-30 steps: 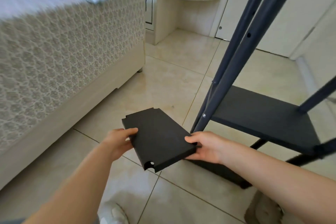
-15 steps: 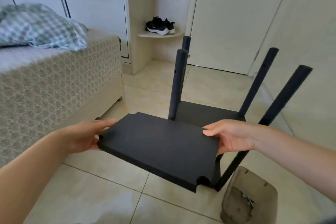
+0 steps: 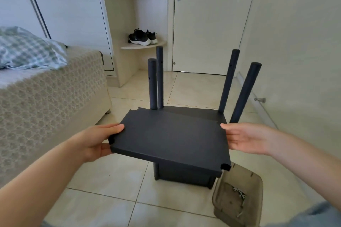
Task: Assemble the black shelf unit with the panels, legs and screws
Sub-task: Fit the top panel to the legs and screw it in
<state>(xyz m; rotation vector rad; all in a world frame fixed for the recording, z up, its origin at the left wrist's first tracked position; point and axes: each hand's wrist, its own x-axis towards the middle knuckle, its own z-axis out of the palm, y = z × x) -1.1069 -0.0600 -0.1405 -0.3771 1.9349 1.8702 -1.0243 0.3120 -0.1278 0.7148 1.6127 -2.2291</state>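
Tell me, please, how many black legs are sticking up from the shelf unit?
4: left front leg, left rear leg close behind it, right rear leg, right front leg.

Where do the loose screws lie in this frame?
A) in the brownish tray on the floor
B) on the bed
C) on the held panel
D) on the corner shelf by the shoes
A: the screws lie inside the tray on the floor, right of the shelf unit; the panel top is bare.
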